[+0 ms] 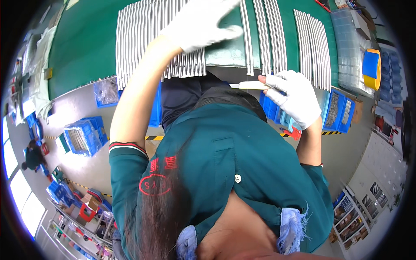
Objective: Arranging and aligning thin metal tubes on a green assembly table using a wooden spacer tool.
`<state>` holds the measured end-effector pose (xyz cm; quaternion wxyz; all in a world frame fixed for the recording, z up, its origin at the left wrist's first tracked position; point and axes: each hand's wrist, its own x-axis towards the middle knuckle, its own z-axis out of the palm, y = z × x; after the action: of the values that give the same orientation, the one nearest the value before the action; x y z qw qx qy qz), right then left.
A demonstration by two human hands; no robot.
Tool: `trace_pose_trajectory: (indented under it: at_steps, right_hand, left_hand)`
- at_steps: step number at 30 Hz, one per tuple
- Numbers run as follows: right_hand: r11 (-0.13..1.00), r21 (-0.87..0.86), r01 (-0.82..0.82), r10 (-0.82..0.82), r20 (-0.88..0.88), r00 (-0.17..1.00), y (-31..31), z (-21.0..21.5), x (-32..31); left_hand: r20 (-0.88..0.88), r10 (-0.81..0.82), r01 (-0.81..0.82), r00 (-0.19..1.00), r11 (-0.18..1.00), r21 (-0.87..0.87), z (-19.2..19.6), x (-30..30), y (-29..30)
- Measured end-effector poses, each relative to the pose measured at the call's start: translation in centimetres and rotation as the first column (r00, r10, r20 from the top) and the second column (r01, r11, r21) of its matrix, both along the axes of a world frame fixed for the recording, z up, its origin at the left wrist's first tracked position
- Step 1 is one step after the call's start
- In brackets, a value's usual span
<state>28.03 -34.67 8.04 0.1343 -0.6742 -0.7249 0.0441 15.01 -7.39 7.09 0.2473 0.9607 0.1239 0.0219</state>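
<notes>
My left hand [201,26], in a white glove, reaches over the far side of a green table [82,43]. Its thumb and fingers are apart, and nothing shows in it. Beneath and beside it lies a wide row of silver metal rods [141,41], partly covered by my hand and forearm. In my right hand [297,97], also gloved with a bare fingertip showing, is a slim cream-handled knife [253,86]. Its metal tip points left, near the table's front edge. Just beyond the knife, a few separate rods [273,39] lie side by side, with another group of rods [312,50] farther right.
At the table's right end stands a clear plastic box [353,47] beside blue and yellow tape rolls [372,69]. Blue bins [340,112] sit under the table's front edge. A wrapped blue crate [84,136] stands on the floor at left. Farther left is another person [32,156].
</notes>
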Motion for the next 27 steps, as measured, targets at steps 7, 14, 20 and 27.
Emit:
trace_pose_trajectory:
  at_steps: [7, 14, 20, 27]
  right_hand:
    - [1.000, -0.024, -0.001, 0.001, -0.010, 1.000, 0.4, -0.3, -0.4]
    - [1.000, -0.023, 0.006, -0.007, -0.057, 0.998, 0.9, 0.4, -0.5]
    - [0.999, -0.031, -0.036, 0.035, -0.027, 0.999, 0.6, 0.1, -0.3]
    - [0.999, -0.014, -0.050, 0.050, -0.010, 0.999, 0.7, 0.0, -0.2]
  left_hand:
    - [-0.242, 0.054, 0.021, 0.969, 0.954, 0.298, -1.4, -3.2, 2.4]
    - [-0.143, 0.057, -0.031, 0.988, 0.984, 0.178, -2.6, -2.5, 1.5]
    - [-0.138, 0.016, 0.019, 0.990, 0.970, 0.244, -1.8, -2.2, 1.8]
    - [-0.105, 0.019, 0.008, 0.994, 0.968, 0.252, -3.1, -2.1, 1.5]
